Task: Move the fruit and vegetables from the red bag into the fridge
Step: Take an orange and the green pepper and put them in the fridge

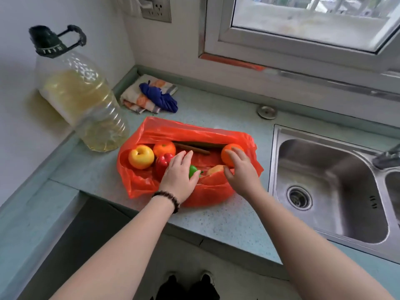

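Note:
The red bag (151, 131) lies open on the pale green counter (216, 224). Inside it I see a yellow apple (141, 156), an orange (164, 148), a red pepper (162, 164), a brown stick-shaped item (192, 148) and a pale fruit (215, 169). My left hand (179, 176) reaches into the bag and curls over a green fruit (192, 171). My right hand (242, 169) grips a second orange (229, 154) at the bag's right end. The fridge is not in view.
A big oil bottle (86, 100) stands left of the bag. Folded cloths (149, 95) lie in the back corner. A steel sink (331, 191) with its tap (387, 156) is right of the bag, under a window (303, 24). The counter's front edge is close.

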The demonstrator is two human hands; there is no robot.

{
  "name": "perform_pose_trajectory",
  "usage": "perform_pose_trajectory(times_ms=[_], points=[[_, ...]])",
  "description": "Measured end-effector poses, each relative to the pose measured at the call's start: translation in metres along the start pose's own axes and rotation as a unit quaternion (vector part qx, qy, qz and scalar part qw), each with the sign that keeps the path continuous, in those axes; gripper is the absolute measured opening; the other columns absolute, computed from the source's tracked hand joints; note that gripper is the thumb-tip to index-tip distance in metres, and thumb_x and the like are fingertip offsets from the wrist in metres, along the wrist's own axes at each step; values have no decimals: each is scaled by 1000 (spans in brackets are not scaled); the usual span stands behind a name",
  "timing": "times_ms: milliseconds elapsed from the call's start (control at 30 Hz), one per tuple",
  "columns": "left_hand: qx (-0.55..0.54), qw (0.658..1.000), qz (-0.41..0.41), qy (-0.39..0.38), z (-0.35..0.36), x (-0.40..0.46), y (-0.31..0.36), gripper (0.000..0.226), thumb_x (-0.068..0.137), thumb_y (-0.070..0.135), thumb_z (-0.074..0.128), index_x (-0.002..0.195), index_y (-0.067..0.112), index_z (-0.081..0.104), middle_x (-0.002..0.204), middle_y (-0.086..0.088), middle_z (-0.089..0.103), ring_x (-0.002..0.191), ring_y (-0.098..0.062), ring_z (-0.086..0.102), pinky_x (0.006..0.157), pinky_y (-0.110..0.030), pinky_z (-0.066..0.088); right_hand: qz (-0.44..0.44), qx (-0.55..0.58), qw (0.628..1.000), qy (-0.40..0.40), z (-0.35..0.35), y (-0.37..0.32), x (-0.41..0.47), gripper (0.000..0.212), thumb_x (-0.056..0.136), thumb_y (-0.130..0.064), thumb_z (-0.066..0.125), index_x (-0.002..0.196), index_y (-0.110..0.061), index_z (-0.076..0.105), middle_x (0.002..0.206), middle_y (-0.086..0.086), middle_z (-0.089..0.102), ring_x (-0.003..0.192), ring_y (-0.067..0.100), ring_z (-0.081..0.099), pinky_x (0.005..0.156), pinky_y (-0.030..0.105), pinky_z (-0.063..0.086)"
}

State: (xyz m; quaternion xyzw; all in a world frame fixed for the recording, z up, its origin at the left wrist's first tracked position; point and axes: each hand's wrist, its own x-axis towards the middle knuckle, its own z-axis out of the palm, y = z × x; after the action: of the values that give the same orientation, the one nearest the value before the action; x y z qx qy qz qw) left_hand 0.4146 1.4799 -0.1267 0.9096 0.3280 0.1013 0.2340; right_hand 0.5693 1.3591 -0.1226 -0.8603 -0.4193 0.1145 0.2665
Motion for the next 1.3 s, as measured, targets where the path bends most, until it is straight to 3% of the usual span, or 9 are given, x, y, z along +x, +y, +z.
perform_pose_trajectory(times_ms=[167, 300, 533, 733, 933, 1200, 1300], points=[[23, 999, 17, -37, 20, 15, -12, 67, 89, 42, 54, 144, 13, 31, 146, -10, 36, 136, -24, 30, 115, -35, 24, 51, -39, 998, -26, 5, 11, 39, 63, 84, -32, 62, 141, -27, 35, 152, 3, 26, 139, 24, 25, 111, 37, 26], [58, 995, 27, -81, 35, 14, -17, 80, 84, 50, 58, 146, 14, 23, 146, -7, 34, 136, -22, 29, 115, -32, 22, 87, -49, 993, -57, 13, 17, 52, 69, 83, -29, 64, 143, -26, 32, 153, 4, 22, 138, 28, 25, 111, 37, 25], [75, 996, 5, -49, 44, 14, -17, 86, 77, 59, 61, 144, 16, 28, 137, -3, 42, 127, -21, 36, 108, -34, 32, 114, -9, 993, -35, 17, 20, 54, 69, 83, -29, 64, 143, -31, 30, 152, 4, 24, 130, 33, 35, 105, 40, 32], [-23, 998, -42, -27, 39, 5, -20, 62, 89, 59, 38, 140, 25, 33, 128, -2, 41, 120, -22, 41, 96, -37, 43, 112, 1, 993, -26, 18, 20, 48, 68, 84, -29, 63, 142, -36, 29, 152, 2, 24, 129, 32, 35, 104, 39, 33], [-38, 997, -61, -27, 39, 1, -20, 70, 80, 54, 58, 140, 28, 32, 126, 1, 40, 118, -18, 42, 97, -33, 43, 100, 11, 995, -21, 17, 19, 41, 66, 85, -26, 62, 142, -36, 30, 153, -1, 23, 130, 28, 35, 105, 34, 30], [-105, 990, -53, 79, 15, 1, -4, 71, 73, 43, 72, 132, 16, 43, 127, -1, 46, 120, -17, 44, 101, -27, 38, 24, 96, 995, 25, 10, -7, 20, 68, 82, -18, 66, 140, -33, 35, 152, -2, 23, 134, 19, 30, 104, 23, 23], [-128, 984, -42, 115, -3, 10, 10, 67, 73, 42, 72, 128, 15, 45, 124, -3, 48, 116, -18, 48, 99, -28, 40, -11, 134, 988, 72, -1, -27, 14, 67, 79, -19, 70, 138, -29, 39, 147, 0, 31, 131, 19, 35, 107, 29, 32]])
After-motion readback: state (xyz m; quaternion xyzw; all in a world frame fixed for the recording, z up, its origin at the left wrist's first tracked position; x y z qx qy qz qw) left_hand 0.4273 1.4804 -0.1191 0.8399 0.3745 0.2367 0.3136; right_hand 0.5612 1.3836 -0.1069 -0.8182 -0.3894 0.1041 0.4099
